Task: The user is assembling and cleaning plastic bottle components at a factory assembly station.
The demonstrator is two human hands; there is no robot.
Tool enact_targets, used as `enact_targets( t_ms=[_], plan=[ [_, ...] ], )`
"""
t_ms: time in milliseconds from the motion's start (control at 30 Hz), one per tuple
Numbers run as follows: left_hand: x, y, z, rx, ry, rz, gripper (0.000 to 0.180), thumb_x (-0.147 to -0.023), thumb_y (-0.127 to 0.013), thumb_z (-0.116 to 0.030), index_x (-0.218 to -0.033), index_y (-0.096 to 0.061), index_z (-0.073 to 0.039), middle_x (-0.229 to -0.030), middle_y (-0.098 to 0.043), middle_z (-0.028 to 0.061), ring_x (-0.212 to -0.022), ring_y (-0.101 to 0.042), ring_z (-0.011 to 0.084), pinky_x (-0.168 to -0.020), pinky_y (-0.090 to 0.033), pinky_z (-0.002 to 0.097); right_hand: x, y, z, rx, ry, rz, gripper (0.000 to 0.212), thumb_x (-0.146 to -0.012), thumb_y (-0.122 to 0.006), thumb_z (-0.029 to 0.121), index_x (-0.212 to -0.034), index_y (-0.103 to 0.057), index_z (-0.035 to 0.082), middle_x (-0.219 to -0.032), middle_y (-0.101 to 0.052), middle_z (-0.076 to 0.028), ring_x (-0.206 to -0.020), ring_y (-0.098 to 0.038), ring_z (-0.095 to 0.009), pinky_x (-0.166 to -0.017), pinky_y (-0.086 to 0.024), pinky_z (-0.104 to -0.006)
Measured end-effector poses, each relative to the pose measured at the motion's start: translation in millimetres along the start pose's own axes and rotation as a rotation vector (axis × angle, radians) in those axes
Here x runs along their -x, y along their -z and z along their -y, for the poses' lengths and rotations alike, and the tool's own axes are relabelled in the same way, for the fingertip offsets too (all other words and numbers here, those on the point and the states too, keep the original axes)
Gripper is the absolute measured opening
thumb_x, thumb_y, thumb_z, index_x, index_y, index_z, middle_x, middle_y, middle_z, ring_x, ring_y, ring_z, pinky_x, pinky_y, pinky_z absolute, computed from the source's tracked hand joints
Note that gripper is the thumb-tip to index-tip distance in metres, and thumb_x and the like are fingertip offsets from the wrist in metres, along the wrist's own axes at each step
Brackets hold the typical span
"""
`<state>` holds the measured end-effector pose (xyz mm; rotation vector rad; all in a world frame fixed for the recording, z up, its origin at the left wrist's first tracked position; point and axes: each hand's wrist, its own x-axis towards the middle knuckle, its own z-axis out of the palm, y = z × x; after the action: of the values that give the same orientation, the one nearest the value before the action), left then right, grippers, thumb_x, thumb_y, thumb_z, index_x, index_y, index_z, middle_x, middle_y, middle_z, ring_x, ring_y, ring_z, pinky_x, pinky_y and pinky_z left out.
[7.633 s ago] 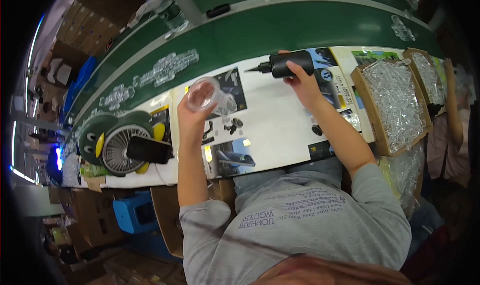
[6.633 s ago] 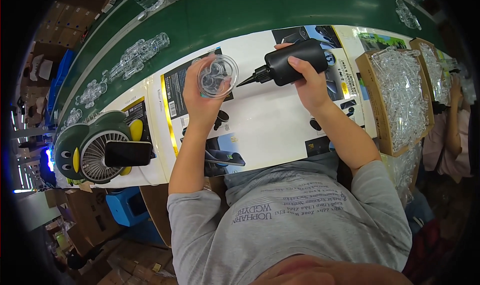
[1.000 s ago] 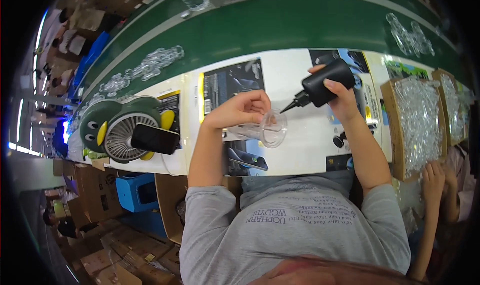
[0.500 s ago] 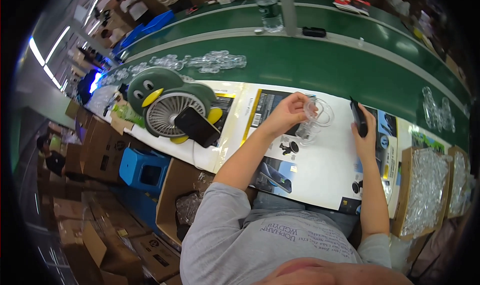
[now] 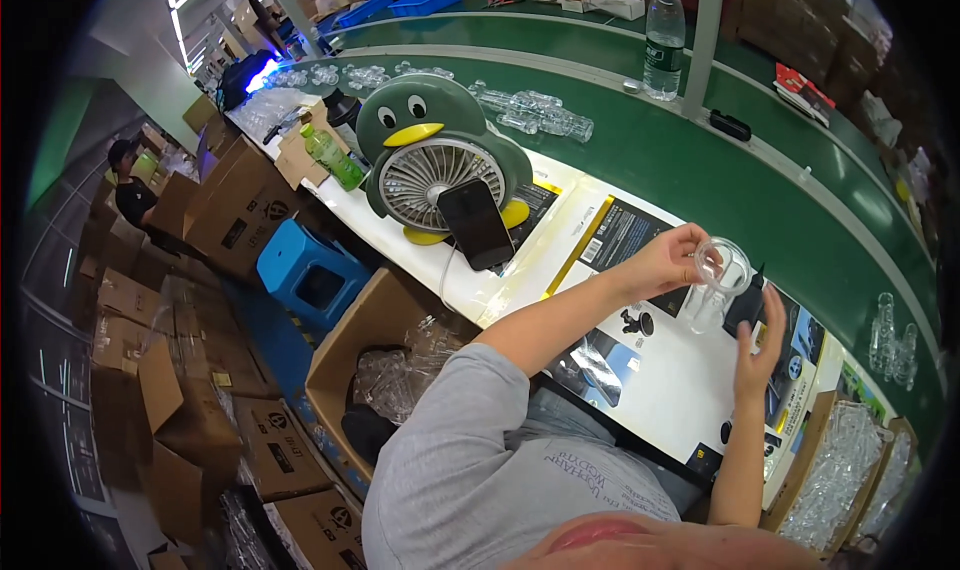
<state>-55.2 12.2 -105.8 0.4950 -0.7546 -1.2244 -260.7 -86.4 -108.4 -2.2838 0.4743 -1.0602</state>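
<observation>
My left hand [image 5: 672, 262] is closed, its fingertips pinching a clear plastic ring-shaped part [image 5: 735, 258] by the rim. Below the ring is a clear, cup-like section [image 5: 704, 311]; whether the two are one piece I cannot tell. My right hand [image 5: 760, 355] is raised close by on the right, thumb and fingers apart. Just beyond its fingertips, partly behind the clear part, is a flat black object [image 5: 742, 305] of a kind I cannot make out. Under both hands lies white and printed cardboard sheeting [image 5: 655, 390] on the table.
A green penguin-shaped fan [image 5: 440, 150] stands at the left, a black phone [image 5: 476, 224] leaning on it. Clear plastic parts [image 5: 535, 113] lie on the green surface, and more fill a box [image 5: 812, 462] at right. A water bottle [image 5: 664, 45] stands behind. An open carton [image 5: 345, 340] is at lower left.
The head view has swung left. My hands have come closer together, and the fingers of my right hand have spread away from the black object. The clear part stays in my left hand.
</observation>
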Motion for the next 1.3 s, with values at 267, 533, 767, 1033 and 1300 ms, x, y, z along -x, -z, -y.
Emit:
enact_targets(
  t_ms=[267, 533, 767, 1033, 1300],
  plan=[
    [6.9, -14.0, 6.1, -0.128, 0.089, 0.250, 0.052, -0.059, -0.077, 0.001, -0.101, -0.047, -0.006, -0.100, -0.055, 0.0059, -0.097, -0.054, 0.0153, -0.086, -0.044, 0.0284, 10.6, -20.0, 32.5, -0.062, -0.107, 0.304, 0.074, -0.064, -0.068, 0.012, -0.132, -0.038, 0.005, -0.119, -0.051, -0.017, -0.114, -0.047, -0.031, -0.096, -0.035, -0.0386],
    [6.0, 0.3, -14.4, -0.078, 0.018, -0.131, 0.038, -0.076, -0.063, -0.002, -0.109, -0.044, -0.006, -0.097, -0.054, 0.0085, -0.087, -0.057, 0.0202, -0.083, -0.046, 0.0347, -34.9, 23.1, -16.4, -0.571, -0.481, -0.026, 0.046, -0.081, -0.064, 0.024, -0.117, -0.049, -0.001, -0.103, -0.061, -0.007, -0.098, -0.055, -0.015, -0.086, -0.042, -0.0302],
    [-0.2, -15.6, -0.4, -0.041, 0.091, -0.096, 0.027, -0.084, -0.054, -0.007, -0.109, -0.046, -0.011, -0.088, -0.052, 0.0027, -0.078, -0.051, 0.0128, -0.077, -0.044, 0.0314, -74.3, 143.9, -133.7, -0.554, -0.738, -0.553, 0.042, -0.077, -0.063, 0.034, -0.103, -0.059, 0.002, -0.096, -0.061, -0.007, -0.086, -0.059, -0.016, -0.075, -0.047, -0.0282],
    [-4.7, -9.6, 2.4, 0.076, 0.104, -0.034, 0.026, -0.084, -0.056, -0.010, -0.108, -0.045, -0.006, -0.085, -0.054, 0.0067, -0.075, -0.052, 0.0153, -0.073, -0.044, 0.0316, -49.9, 262.8, -262.3, -0.599, -0.712, -1.252, 0.056, -0.072, -0.067, 0.031, -0.115, -0.048, 0.000, -0.104, -0.056, -0.013, -0.082, -0.059, -0.022, -0.061, -0.048, -0.0333],
    [-1.4, 1.3, -1.1, 0.009, 0.125, -0.045, 0.023, -0.085, -0.055, -0.012, -0.106, -0.047, -0.005, -0.085, -0.057, 0.0081, -0.075, -0.056, 0.0161, -0.071, -0.045, 0.0269, -34.2, 275.8, -338.6, -0.908, -0.786, -0.892, 0.054, -0.073, -0.068, 0.036, -0.114, -0.047, 0.008, -0.090, -0.052, -0.009, -0.072, -0.053, -0.019, -0.056, -0.046, -0.0263]
  ],
)
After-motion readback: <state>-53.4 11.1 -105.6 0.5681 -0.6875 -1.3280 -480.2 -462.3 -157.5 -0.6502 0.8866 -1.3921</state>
